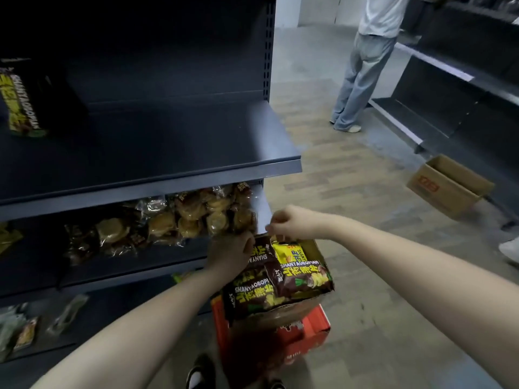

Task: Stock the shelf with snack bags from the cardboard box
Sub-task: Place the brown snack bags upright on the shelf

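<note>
Snack bags [298, 279] at box [283, 310] rim: one in left hand [230, 252], one in right hand [289, 223]

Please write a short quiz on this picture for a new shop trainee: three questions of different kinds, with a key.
1. True or false: the open brown cardboard box stands on a red box.
2. The clear bags of round pastries lie on: A) the floor B) the second dark metal shelf C) the cardboard box.
3. Fill in: the snack bag just below the right hand is ____.
Key: 1 true; 2 B; 3 yellow.
</note>
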`<state>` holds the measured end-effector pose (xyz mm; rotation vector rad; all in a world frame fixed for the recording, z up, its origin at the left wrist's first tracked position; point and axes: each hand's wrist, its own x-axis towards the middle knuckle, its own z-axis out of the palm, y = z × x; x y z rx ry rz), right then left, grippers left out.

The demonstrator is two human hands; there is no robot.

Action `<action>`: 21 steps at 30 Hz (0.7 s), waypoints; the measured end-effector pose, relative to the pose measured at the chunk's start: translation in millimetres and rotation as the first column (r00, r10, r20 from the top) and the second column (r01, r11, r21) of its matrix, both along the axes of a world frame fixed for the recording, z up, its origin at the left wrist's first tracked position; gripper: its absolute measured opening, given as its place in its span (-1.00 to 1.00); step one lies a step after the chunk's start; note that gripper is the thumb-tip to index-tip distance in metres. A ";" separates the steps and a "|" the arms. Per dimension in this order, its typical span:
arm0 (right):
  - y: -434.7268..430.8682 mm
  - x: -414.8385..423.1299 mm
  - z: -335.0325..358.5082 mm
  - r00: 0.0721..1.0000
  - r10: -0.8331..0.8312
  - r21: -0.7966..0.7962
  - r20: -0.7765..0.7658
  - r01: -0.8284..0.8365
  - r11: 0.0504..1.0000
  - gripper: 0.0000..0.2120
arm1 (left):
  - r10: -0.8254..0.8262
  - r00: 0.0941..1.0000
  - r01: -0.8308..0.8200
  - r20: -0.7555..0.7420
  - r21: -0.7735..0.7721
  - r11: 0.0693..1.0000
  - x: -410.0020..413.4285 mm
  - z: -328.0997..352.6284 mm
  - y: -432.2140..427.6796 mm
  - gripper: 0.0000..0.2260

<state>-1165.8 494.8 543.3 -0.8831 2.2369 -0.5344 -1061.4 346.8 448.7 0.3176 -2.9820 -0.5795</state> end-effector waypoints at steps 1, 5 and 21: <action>5.9 -1.7 -10.6 0.998 0.062 0.072 0.012 -0.063 0.995 -0.74 | 0.003 0.999 -0.004 0.047 0.024 1.000 1.4 -9.8 1.2 -0.77; 22.5 -5.1 -54.3 0.991 0.121 0.235 0.065 -0.133 0.963 -0.55 | 0.009 0.947 -0.058 0.320 0.145 0.988 5.1 -42.1 5.7 -0.77; 37.3 3.6 -172.4 0.941 0.298 0.498 -0.158 -0.184 0.848 -0.10 | -0.104 0.674 0.169 0.731 -0.015 0.985 2.6 -102.7 41.7 -0.04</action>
